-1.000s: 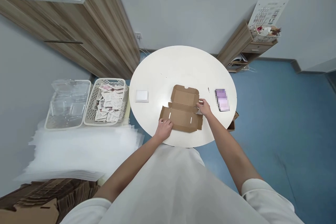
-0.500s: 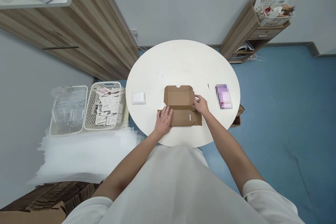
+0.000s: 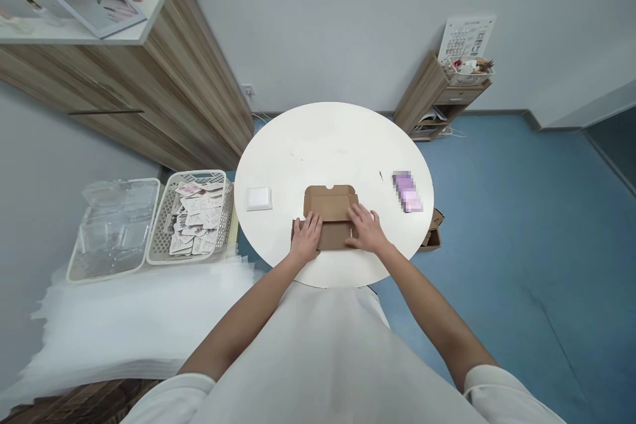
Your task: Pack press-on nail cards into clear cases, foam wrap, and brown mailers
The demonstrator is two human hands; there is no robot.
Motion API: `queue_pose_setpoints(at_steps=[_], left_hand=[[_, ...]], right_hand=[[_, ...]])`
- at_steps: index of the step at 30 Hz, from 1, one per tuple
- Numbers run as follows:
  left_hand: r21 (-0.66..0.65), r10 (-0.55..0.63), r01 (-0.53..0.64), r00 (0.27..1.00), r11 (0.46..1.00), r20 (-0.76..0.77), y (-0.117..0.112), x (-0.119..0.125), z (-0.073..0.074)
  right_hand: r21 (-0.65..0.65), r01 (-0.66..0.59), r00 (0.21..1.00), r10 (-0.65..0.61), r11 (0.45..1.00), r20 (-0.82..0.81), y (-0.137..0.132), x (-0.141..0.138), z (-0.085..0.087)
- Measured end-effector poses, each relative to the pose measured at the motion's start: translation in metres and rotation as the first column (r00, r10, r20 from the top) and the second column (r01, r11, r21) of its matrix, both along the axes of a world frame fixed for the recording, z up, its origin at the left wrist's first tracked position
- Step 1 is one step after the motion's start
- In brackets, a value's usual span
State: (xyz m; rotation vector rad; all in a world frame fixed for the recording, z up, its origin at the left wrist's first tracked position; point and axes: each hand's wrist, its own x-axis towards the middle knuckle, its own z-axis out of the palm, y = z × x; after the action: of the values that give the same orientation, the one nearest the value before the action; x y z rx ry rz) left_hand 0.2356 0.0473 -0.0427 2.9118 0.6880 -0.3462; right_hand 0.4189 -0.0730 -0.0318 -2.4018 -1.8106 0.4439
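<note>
A flat brown cardboard box blank lies on the round white table, close to the near edge. My left hand rests flat on its near left part with fingers stretched out. My right hand lies flat on its near right part, fingers spread. Both hands press on the folded near panel. The far panel with a small notch shows beyond my fingers.
A small white pad sits left of the box, a purple pack to the right. Left of the table are a basket of printed cards, a clear tray and stacked white sheets. Wooden cabinets stand behind.
The side flaps of the box have been folded inward. Both hands moved in from the box's ends and now lie flat on the near panel.
</note>
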Motion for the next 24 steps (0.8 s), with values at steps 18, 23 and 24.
queue_pose_setpoints(at_steps=[18, 23, 24], left_hand=[[-0.416, 0.643, -0.535, 0.744, 0.736, 0.182, -0.013, -0.100, -0.021], [-0.694, 0.789, -0.482, 0.580, 0.534, 0.204, -0.005, -0.097, -0.034], [-0.734, 0.824, -0.478, 0.532, 0.482, 0.195, -0.004, -0.094, -0.033]], right_hand=[[-0.206, -0.090, 0.991, 0.109, 0.974, 0.080, -0.009, -0.050, -0.010], [-0.199, -0.075, 0.994, 0.089, 0.977, 0.065, -0.012, -0.053, -0.010], [-0.196, -0.071, 0.994, 0.085, 0.978, 0.063, -0.012, -0.054, -0.010]])
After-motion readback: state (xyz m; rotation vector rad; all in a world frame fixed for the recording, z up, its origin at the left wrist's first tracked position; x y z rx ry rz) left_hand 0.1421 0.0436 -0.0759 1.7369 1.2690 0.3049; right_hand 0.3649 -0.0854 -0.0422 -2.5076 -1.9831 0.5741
